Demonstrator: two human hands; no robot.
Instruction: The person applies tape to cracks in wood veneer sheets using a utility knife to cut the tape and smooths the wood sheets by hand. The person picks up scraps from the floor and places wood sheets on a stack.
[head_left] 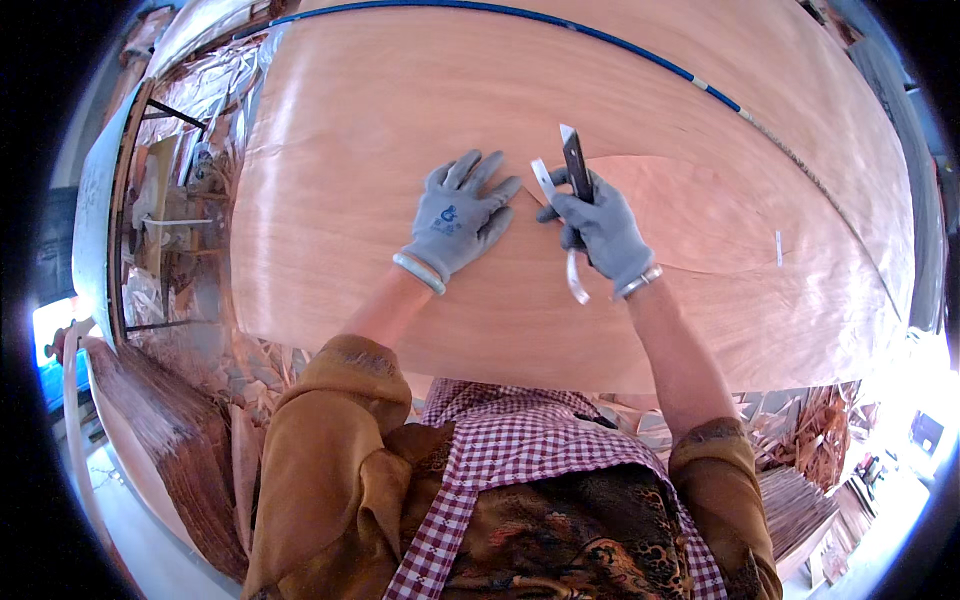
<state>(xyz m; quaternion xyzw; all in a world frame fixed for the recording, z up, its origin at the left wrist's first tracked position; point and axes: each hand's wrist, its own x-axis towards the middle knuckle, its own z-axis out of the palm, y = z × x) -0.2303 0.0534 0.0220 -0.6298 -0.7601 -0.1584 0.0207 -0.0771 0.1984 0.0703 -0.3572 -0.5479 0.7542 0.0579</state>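
Observation:
My left hand (459, 215), in a grey glove, lies flat on a broad sheet of pale reddish wood veneer (370, 100), its fingers stretched out and slightly apart. To its right, my gloved right hand (603, 228) is closed around a knife (575, 165) with a dark handle and a pale, slanted tip pointing away from me. A narrow white strip (577, 278), apparently tape, passes through the same hand, one end sticking up beside the knife and the other hanging below. Beside that hand, a pointed, leaf-shaped outline marks a veneer piece (690, 210) in the sheet.
A short white strip (779, 248) lies near the outline's right end. Across the far side curves a long blue rod (560, 22). Torn veneer scraps (215, 95) fill the left side. Veneer stacks stand at lower left (180, 440) and lower right (795, 508).

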